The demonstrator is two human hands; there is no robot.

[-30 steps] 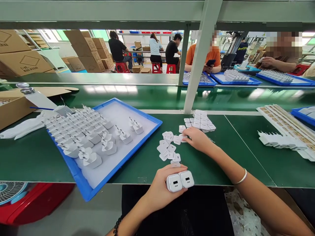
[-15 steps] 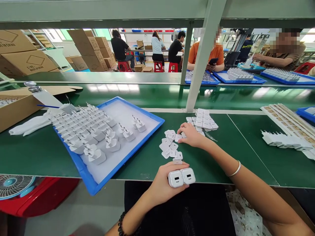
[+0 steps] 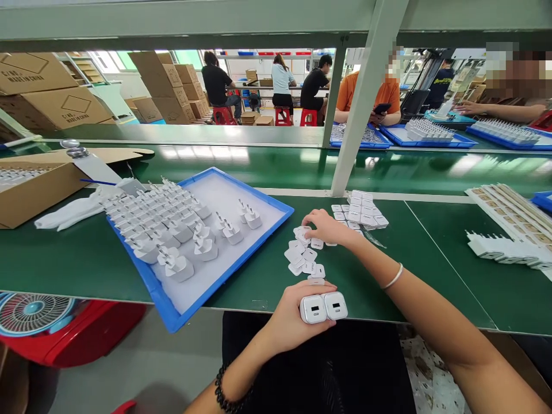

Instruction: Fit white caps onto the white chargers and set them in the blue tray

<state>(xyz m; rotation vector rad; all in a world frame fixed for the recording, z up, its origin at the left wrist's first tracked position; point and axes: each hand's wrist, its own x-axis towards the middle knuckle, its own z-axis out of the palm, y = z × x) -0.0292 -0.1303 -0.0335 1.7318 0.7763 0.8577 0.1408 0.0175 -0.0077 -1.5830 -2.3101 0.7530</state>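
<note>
My left hand point(image 3: 287, 322) is closed around two white USB charger plugs point(image 3: 324, 307), held side by side at the table's front edge with their port faces toward me. Beyond it, my right hand point(image 3: 325, 226) reaches over a loose pile of small white square cover plates point(image 3: 297, 253). Its thumb and index finger are bent and apart, with the fingertips at a plate on the far end of the pile. Behind that hand, more white square plates point(image 3: 362, 208) lie in neat stacked rows. To the left, a blue-rimmed tray point(image 3: 254, 253) carries many white plugs point(image 3: 159, 218), pins up.
A white post point(image 3: 360, 103) rises behind the pile. At right lie a row of white plugs point(image 3: 502, 250) and long slotted strips point(image 3: 509, 215). A cardboard box point(image 3: 38, 195) and a white glove point(image 3: 69, 208) are at left. Co-workers sit across the line.
My right hand has shifted slightly away from me, from one plate to another at the pile's far end. My left hand still holds the two plugs. The view has turned a little left.
</note>
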